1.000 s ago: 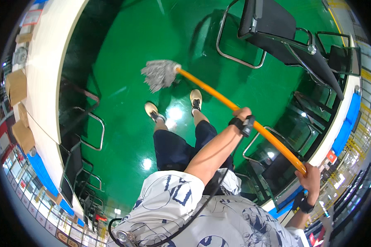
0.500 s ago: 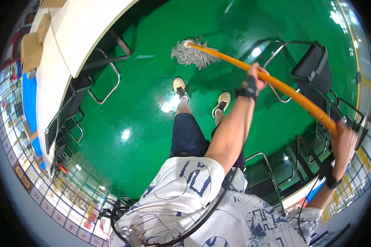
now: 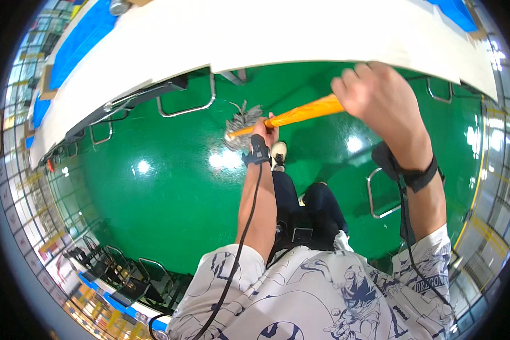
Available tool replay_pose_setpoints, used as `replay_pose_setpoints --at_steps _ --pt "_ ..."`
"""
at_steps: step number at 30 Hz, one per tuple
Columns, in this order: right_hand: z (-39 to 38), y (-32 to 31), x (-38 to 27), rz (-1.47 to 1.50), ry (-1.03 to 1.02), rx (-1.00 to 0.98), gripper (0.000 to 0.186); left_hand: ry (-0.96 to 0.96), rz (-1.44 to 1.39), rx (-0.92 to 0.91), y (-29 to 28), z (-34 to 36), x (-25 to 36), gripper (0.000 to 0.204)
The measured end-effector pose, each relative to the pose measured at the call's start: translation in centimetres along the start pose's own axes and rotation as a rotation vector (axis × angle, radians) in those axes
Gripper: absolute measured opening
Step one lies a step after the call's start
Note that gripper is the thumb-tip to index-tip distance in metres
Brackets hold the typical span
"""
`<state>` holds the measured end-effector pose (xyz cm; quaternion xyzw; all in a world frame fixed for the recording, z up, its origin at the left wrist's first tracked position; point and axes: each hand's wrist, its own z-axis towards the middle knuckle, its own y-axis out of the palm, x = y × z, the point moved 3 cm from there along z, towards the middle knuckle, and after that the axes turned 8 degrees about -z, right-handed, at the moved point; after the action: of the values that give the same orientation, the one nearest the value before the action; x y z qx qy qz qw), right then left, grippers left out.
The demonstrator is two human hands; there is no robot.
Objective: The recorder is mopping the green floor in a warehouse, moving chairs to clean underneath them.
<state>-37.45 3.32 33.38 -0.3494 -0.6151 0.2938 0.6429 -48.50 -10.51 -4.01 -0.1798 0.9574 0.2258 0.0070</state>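
Observation:
A string mop with an orange handle (image 3: pixel 306 111) slants across in front of me. Its grey strands (image 3: pixel 243 120) lie on the green floor, left of my shoe. My left hand (image 3: pixel 266 131) grips the handle low, close to the mop head and partly hidden by the wrist strap. Around the upper end my right hand (image 3: pixel 374 93) is closed in a fist, raised near the white table's edge. Black straps with cables sit on both wrists.
A long white table (image 3: pixel 300 31) curves across the far side, with a blue box (image 3: pixel 82 42) on its left part. Chairs with chrome legs (image 3: pixel 187 110) stand beneath it. A chair (image 3: pixel 379 195) is by my right arm; several more (image 3: pixel 130 277) stand at lower left.
My body and view have turned, bringing the white table across the front. The mop head has moved nearer my feet and left. My right hand has risen; my left has shifted left.

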Motion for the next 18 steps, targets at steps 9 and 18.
replay_pose_setpoints --at_steps 9,18 --pt "8.8 -6.1 -0.5 0.43 -0.011 0.614 0.038 -0.087 -0.365 -0.113 0.7 -2.6 8.6 0.013" --pt "-25.8 12.0 -10.9 0.819 0.811 -0.453 0.054 0.074 -0.125 -0.219 5.4 -0.3 18.9 0.042"
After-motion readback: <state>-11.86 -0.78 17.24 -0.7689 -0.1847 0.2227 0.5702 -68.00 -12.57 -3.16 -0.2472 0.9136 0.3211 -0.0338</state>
